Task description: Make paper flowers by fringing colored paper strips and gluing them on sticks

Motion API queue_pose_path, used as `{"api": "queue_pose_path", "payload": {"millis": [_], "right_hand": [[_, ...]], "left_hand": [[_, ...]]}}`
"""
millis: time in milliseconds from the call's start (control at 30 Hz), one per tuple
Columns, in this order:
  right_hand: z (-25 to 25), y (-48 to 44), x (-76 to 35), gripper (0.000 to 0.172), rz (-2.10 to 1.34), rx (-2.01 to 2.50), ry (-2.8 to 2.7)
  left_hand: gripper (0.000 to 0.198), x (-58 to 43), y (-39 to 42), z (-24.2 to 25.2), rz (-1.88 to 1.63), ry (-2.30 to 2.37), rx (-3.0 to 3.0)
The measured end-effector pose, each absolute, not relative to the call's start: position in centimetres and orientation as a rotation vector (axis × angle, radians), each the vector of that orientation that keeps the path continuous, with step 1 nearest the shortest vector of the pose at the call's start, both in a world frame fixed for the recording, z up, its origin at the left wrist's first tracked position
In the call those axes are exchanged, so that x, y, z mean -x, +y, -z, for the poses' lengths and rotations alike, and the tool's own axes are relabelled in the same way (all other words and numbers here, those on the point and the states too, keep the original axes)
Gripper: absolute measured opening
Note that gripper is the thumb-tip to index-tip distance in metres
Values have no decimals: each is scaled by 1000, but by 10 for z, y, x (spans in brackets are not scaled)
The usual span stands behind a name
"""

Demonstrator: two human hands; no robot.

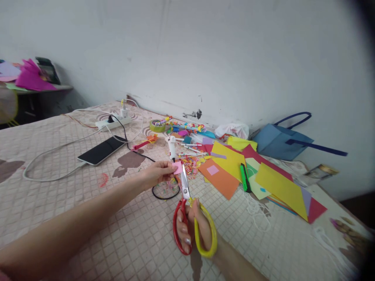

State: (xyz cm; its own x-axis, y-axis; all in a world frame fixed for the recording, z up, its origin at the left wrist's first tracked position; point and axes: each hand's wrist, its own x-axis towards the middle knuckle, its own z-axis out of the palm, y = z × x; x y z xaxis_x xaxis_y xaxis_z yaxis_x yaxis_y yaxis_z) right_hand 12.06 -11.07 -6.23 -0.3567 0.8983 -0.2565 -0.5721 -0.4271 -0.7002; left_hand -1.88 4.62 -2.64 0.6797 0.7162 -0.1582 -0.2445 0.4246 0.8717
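Between the thumb and fingers of my left hand (159, 172) is a small pink piece of paper (177, 168). My right hand (202, 226) grips a pair of scissors (185, 191) with one red and one yellow handle, its fingers through the loops. The blades point away from me, and their tips are at the right edge of the pink paper. Whether the blades touch the paper is hard to tell. Just beyond my left hand stands a white glue gun (171, 148), with small paper scraps (190, 166) lying beside it.
A phone (102, 150) on a charging cable and a power strip (113, 122) lie at left. Coloured paper sheets (219, 179), a green box cutter (245, 177) and white string (256, 210) spread out at right. A blue bag (281, 140) leans near the wall, beside green tape (157, 125).
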Motion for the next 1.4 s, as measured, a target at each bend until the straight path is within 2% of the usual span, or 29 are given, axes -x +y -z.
{"api": "queue_pose_path", "payload": {"millis": [233, 600, 900, 1400], "right_hand": [[55, -108, -120, 64, -1926, 756, -647], [57, -113, -117, 55, -1852, 797, -628], [60, -111, -122, 61, -1897, 793, -639], [59, -110, -121, 56, -1840, 877, -646]], "left_hand": [[27, 16, 41, 27, -636, 602, -993], [29, 21, 47, 22, -595, 537, -1023], [30, 21, 44, 19, -562, 575, -1056], [27, 23, 48, 18, -517, 556, -1094]]}}
